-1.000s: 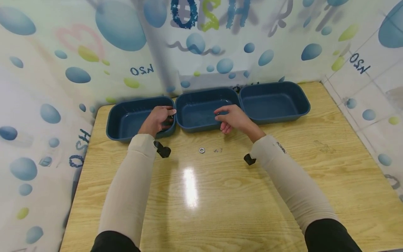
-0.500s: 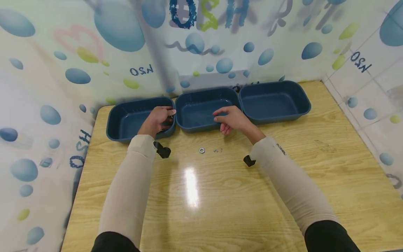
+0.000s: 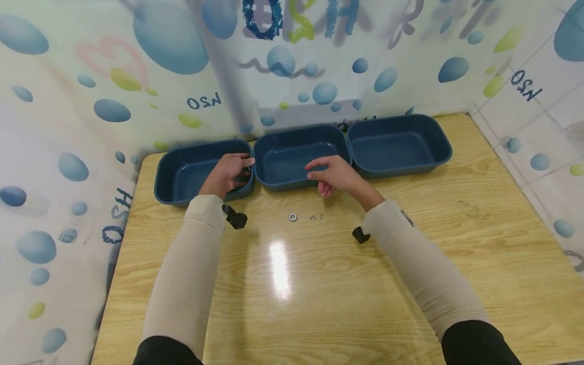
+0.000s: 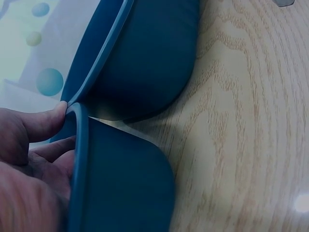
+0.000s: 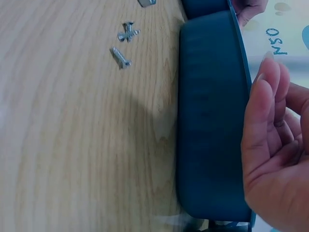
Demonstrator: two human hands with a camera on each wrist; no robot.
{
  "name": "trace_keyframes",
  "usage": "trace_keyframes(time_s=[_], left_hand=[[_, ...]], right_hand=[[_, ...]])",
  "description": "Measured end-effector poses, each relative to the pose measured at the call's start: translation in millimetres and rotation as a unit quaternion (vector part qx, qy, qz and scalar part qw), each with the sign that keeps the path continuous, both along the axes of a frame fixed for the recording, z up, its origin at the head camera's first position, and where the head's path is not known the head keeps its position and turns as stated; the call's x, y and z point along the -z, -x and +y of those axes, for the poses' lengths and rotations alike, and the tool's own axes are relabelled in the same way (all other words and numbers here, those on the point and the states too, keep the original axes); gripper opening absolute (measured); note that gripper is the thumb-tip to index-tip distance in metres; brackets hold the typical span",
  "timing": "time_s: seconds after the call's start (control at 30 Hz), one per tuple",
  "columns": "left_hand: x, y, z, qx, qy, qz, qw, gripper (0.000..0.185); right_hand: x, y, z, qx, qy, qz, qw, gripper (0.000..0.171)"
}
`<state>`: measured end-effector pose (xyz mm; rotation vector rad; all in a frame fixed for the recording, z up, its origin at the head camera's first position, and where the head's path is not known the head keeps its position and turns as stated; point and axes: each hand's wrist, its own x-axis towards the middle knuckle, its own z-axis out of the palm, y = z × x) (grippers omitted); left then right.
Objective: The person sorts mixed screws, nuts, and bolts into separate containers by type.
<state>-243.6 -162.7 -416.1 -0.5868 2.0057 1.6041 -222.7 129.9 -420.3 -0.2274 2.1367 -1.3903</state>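
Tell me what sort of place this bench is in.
Probably a staged sorting workstation, not a home: a wooden table boxed in by printed bubble-pattern backdrop sheets, three identical blue plastic bins lined along its back edge, and small screws lying loose.

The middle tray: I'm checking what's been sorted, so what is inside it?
The middle tray shows only bare blue floor. The right hand covers its near right part; nothing can be seen there.

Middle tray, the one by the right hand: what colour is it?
Dark blue; the middle tray shows best in the head view.
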Motion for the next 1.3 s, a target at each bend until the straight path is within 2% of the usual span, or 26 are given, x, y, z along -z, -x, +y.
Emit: trace_keyframes(time_s=[0.43, 1.1, 1.3], left_hand=[[-2.1, 0.7, 0.1, -0.005, -0.005, 0.002, 1.0, 0.053], [1.4, -1.1, 1.5, 0.001, 0.008, 0.005, 1.0, 0.053], [1.7, -1.5, 0.3, -0.003, 0.005, 0.006, 1.0, 0.052]], right_hand=[[4.9, -13.7, -6.5, -0.05, 0.014, -0.01, 0.999, 0.034], [27.7, -29.4, -21.0, -0.123, 0.008, -0.04, 0.992, 0.034], [30.4, -30.1, -26.9, -0.141, -0.012, -0.025, 0.99, 0.031]])
